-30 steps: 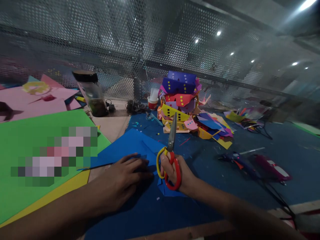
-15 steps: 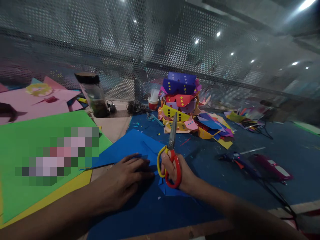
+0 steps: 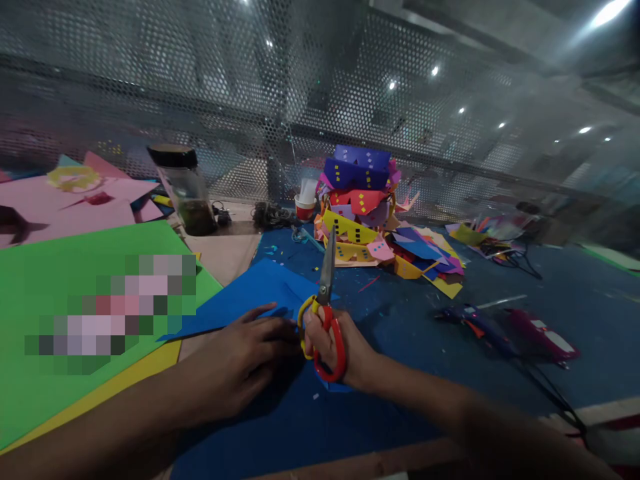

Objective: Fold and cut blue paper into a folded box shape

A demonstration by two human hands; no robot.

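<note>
My right hand [image 3: 358,352] is closed around the handles of a pair of scissors [image 3: 327,270]. One handle loop is yellow and the other red, and the blades point up and away, together. My left hand [image 3: 253,353] lies palm down over the near edge of a blue sheet of paper [image 3: 263,285], fingers stretched toward my right hand. Its fingertips are partly hidden in shadow beside the yellow loop. Under my right hand a small bit of folded blue paper [image 3: 334,385] shows; most of it is covered.
Large green paper [image 3: 140,240] lies at left over yellow paper [image 3: 155,373]. A black-lidded jar [image 3: 187,193] and a paper cup [image 3: 305,203] stand behind. Decorated paper pieces [image 3: 357,170] are stacked beside loose scraps [image 3: 425,250]. Two glue guns, blue [image 3: 475,323] and magenta [image 3: 545,333], lie at right.
My right hand has moved left with the scissors, bringing them close to my left fingertips. My left hand stays on the blue paper.
</note>
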